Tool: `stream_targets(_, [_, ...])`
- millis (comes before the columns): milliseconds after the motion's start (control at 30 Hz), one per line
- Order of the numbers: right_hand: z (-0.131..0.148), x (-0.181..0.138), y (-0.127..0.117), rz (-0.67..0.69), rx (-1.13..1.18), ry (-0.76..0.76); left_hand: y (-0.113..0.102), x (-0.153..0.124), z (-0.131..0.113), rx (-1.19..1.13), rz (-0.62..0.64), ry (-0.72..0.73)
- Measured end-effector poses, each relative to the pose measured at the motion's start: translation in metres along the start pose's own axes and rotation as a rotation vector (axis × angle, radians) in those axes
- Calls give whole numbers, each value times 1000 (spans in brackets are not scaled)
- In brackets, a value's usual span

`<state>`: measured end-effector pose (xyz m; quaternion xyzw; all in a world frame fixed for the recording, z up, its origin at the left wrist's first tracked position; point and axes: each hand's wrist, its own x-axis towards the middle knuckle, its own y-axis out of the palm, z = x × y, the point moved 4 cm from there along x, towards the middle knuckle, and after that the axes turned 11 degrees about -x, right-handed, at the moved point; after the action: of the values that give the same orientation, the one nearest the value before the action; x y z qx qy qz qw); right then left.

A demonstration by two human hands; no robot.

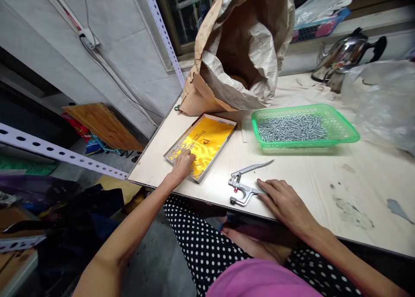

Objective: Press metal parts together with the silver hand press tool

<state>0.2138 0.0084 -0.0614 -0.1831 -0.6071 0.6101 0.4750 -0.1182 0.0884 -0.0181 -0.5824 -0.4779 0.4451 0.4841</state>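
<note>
My left hand [182, 164] reaches into a shallow box lined with yellow cloth [207, 138], fingers bent down among several small metal pieces at its near left corner; whether it pinches one is hidden. My right hand [282, 198] lies flat on the white table [311, 176], fingers stretched out, fingertips touching the lower handle of metal snap pliers [243, 188]. The pliers lie on the table between the two hands, jaws to the left, upper handle pointing right.
A green plastic basket [340, 132] filled with several small grey metal parts stands behind the pliers. A large crumpled paper sack [240, 50] rises at the back. A steel kettle [343, 55] and a clear plastic bag [385, 98] are at the right. A perforated metal rail [58, 152] crosses on the left.
</note>
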Motion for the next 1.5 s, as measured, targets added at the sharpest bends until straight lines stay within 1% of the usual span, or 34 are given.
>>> stream_targets(100, [2, 2, 0, 37, -49, -22, -2, 6, 2, 29, 14, 29])
stream_targets(167, [3, 3, -2, 57, -72, -28, -7, 6, -6, 5, -18, 57])
stream_targets(233, [4, 5, -3, 73, -83, -27, -13, 1, -26, -119, -71, 79])
stream_targets(300, [3, 7, -3, 83, -84, -23, -13, -10, -54, -354, -65, 74])
stream_targets(367, [1, 9, -2, 88, -79, -18, -3, -25, -85, -649, 62, 13])
stream_targets(433, [-1, 11, 0, 94, -80, -17, 13, -39, -110, -895, 199, -101])
stream_targets(467, [-1, 11, 0, 93, -88, -18, 21, -44, -119, -993, 251, -171])
stream_targets(533, [-2, 11, 0, 90, -115, -27, 34, -48, -130, -1140, 328, -304])
stream_targets(600, [-2, 10, 0, 85, -137, -35, 41, -48, -133, -1223, 391, -396])
stream_targets(733, [-1, 10, 0, 82, -157, -30, 42, -44, -133, -1232, 483, -500])
stream_targets(967, [-2, 9, 1, 60, -164, -14, 41, -44, -134, -1122, 510, -610])
stream_targets(1167, [-1, 10, -1, 96, -163, -9, 41, -42, -136, -1108, 657, -720])
stream_targets(1267, [0, 10, -2, 109, -153, 0, 39, -40, -136, -1092, 701, -778])
stream_targets(1367, [-6, 14, -5, 155, -100, -8, 38, -42, -139, -1089, 703, -804])
stream_targets(1500, [-27, 28, -9, 182, -92, -40, 38, -47, -142, -1086, 687, -799])
